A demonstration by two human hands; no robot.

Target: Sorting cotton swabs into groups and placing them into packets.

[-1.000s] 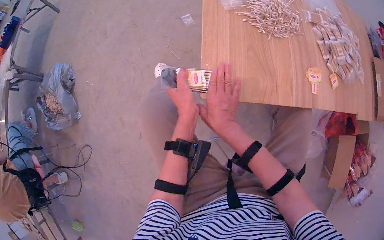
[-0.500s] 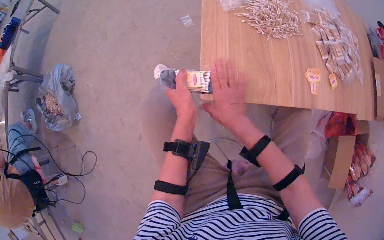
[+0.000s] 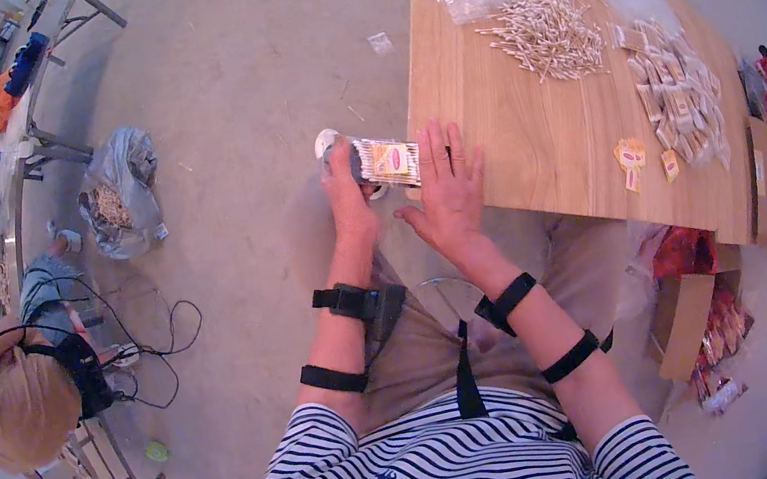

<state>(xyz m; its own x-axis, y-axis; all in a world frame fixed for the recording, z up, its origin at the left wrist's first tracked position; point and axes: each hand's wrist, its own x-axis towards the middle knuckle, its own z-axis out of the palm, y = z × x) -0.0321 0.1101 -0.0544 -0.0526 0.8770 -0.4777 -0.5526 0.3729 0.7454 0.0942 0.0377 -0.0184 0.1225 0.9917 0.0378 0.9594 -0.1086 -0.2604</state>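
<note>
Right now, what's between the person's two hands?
In the head view, a labelled cotton-swab packet lies between the left hand and the right hand.

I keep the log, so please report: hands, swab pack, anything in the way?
Left hand grips cotton-swab pack at left end. Right hand open, fingers beside right end, contact unclear. No obstruction seen; loose swab pile on wooden table.

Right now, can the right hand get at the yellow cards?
Likely yes: the right hand is outstretched, seemingly gripping nothing, and only bare table shows between it and the yellow cards.
</note>
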